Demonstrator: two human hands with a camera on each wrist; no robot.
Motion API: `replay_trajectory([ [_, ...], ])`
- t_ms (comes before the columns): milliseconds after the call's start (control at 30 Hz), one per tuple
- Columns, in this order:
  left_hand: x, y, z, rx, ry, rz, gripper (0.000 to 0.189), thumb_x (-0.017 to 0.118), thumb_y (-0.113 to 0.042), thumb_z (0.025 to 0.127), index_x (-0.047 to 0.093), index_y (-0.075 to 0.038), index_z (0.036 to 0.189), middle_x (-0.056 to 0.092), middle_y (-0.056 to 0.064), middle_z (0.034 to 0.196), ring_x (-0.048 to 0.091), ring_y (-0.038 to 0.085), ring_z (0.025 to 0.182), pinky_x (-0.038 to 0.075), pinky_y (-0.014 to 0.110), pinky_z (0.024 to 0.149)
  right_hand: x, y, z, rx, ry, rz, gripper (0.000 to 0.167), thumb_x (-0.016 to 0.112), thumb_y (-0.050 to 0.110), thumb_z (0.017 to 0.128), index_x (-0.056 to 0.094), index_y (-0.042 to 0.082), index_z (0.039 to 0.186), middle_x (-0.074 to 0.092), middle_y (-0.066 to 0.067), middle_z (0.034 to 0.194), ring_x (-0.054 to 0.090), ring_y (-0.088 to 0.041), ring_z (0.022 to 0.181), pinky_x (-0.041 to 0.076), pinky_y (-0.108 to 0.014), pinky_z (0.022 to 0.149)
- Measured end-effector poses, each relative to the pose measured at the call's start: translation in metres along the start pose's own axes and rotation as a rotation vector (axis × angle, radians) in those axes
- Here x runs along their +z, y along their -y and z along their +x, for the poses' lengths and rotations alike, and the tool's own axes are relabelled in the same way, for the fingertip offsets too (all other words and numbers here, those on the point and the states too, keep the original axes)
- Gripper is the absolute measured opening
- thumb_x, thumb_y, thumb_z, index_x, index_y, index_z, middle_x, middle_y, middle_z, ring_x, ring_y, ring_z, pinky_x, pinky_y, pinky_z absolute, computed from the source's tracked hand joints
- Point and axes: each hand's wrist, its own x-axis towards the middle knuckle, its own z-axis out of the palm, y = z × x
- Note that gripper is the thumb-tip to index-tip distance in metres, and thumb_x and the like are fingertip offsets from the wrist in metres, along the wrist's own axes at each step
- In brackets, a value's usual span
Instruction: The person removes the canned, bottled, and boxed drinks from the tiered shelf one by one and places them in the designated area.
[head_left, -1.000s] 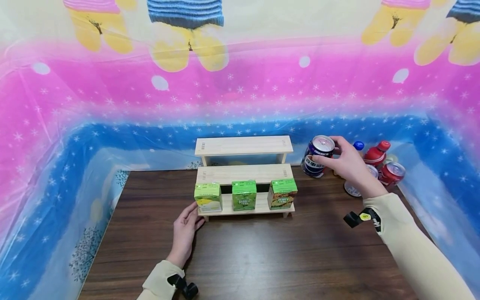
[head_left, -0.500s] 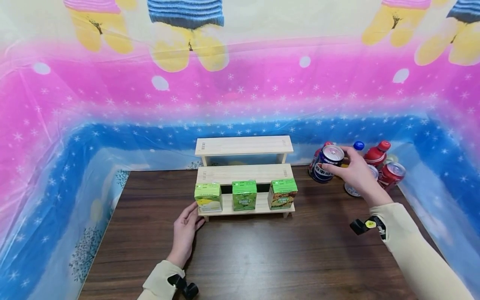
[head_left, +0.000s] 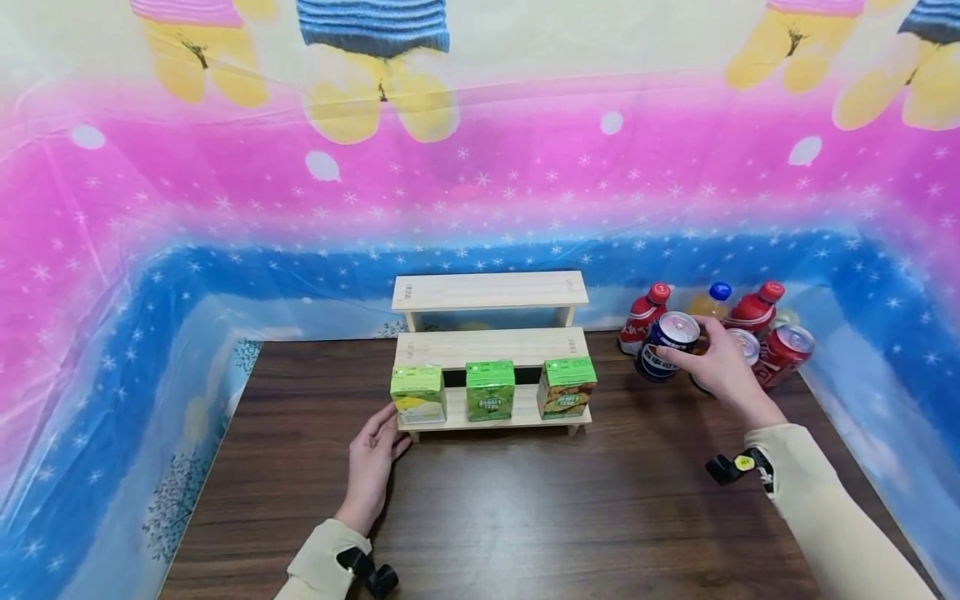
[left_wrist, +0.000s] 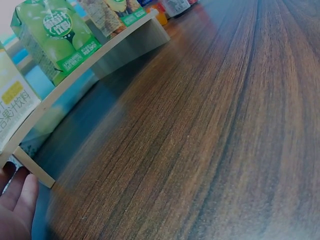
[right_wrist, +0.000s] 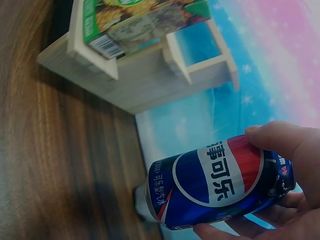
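Note:
In the head view, my right hand (head_left: 723, 367) grips a blue Pepsi can (head_left: 667, 343) at the back right, thumb on one side and fingers on the other. Large in the right wrist view, the Pepsi can (right_wrist: 215, 182) shows its label; whether its base touches the table cannot be told. My left hand (head_left: 371, 471) rests against the left front corner of the stepped wooden shelf (head_left: 491, 347). In the left wrist view its fingertips (left_wrist: 30, 187) lie beneath the lowest board, beside the leg. A yellow-green drink carton (head_left: 418, 394) stands just above that hand.
A green carton (head_left: 490, 392) and a brown-green carton (head_left: 566, 389) stand on the lowest step. Red bottles (head_left: 643, 317), an orange drink bottle (head_left: 712, 302), a red can (head_left: 783, 354) and a partly hidden silvery can (head_left: 744, 343) crowd around the right hand. A patterned cloth hangs behind.
My right hand has moved the Pepsi can rightward and toward me, uncovering a red bottle behind it. The left hand and the shelf have stayed in place.

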Motion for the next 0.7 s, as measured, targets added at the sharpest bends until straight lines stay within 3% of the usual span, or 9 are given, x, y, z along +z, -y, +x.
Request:
replay_trajectory([
  [300, 0.001, -0.001, -0.001, -0.005, -0.003, 0.005, 0.041, 0.049, -0.015, 0.112, 0.051, 0.001, 0.150, 0.055, 0.023, 0.150, 0.066, 0.001, 0.108, 0.058, 0.024, 0.091, 0.012, -0.028, 0.007, 0.035, 0.010, 0.002, 0.087, 0.075, 0.041, 0.097, 0.032, -0.010, 0.152, 0.045, -0.037, 0.145, 0.045, -0.052, 0.133, 0.038, -0.070, 0.109],
  [700, 0.001, -0.002, -0.002, -0.002, -0.001, 0.010, 0.042, 0.050, -0.017, 0.112, 0.052, 0.000, 0.150, 0.055, 0.022, 0.149, 0.065, 0.001, 0.110, 0.057, 0.024, 0.092, 0.026, -0.041, 0.008, 0.074, 0.020, 0.014, 0.088, 0.076, 0.040, 0.096, 0.031, -0.011, 0.152, 0.043, -0.037, 0.146, 0.043, -0.053, 0.134, 0.036, -0.070, 0.111],
])
